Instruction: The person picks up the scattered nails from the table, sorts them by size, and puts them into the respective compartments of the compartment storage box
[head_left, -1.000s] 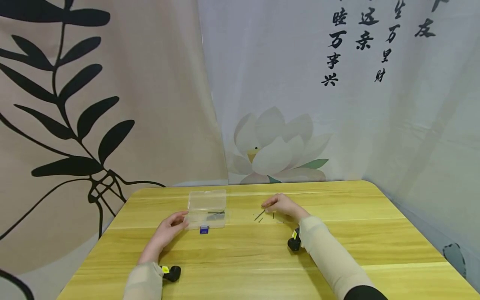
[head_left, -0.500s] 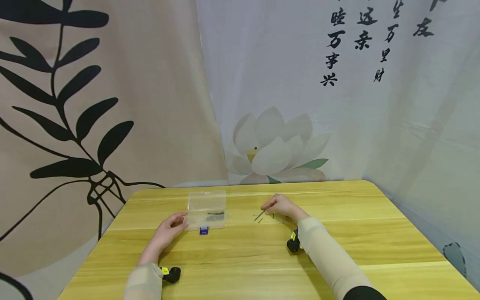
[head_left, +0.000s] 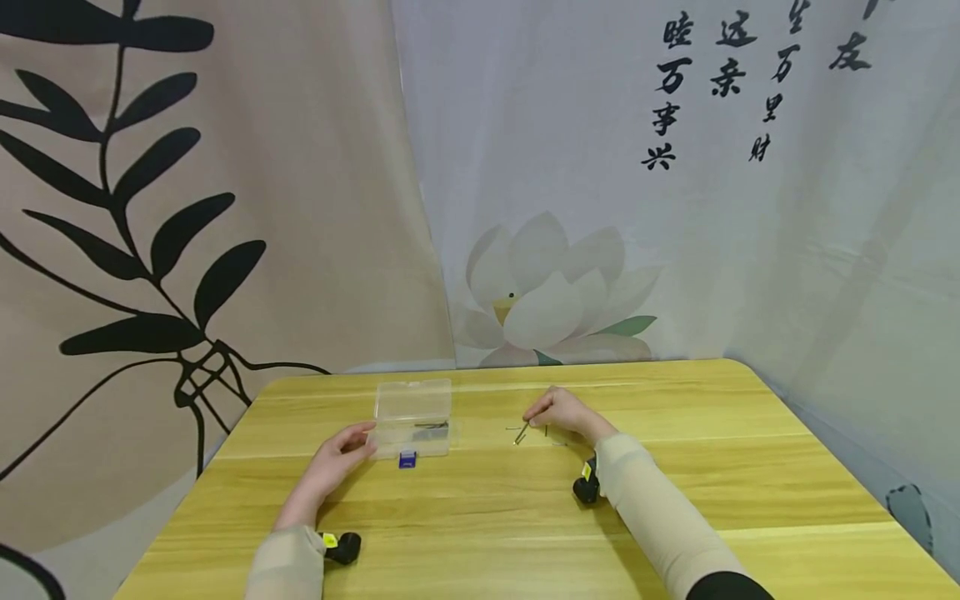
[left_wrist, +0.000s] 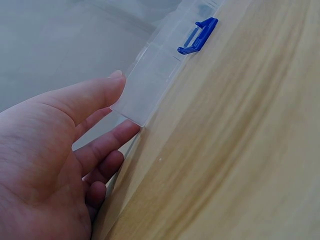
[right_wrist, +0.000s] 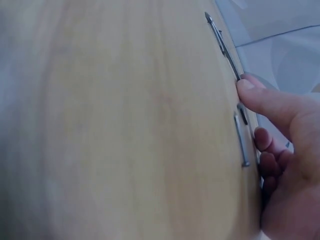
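Note:
At the left end of the open clear plastic box (head_left: 386, 437), my left hand (head_left: 333, 462) holds the corner, thumb on the near wall and fingers at the end and lower edge. Several thin dark nails (head_left: 431, 426) lie in the box. My right hand (head_left: 566, 414) pinches a long thin nail (right_wrist: 230, 62) between thumb and forefinger, its far end slanting down to the tabletop. That end is close to a shorter nail (right_wrist: 219, 41) on the wood; whether they touch I cannot tell. Another nail (right_wrist: 241, 140) lies beside the curled lower fingers.
A blue latch (head_left: 407, 460) sticks out at the box's front, and its clear lid (head_left: 414, 400) is tipped back. The wooden table (head_left: 480, 533) reaches to a printed curtain (head_left: 570, 167) behind. Small nails lie scattered around the right hand.
The held nail's lower end has swung slightly right, over the shorter nail on the table. My left hand and the box keep their places.

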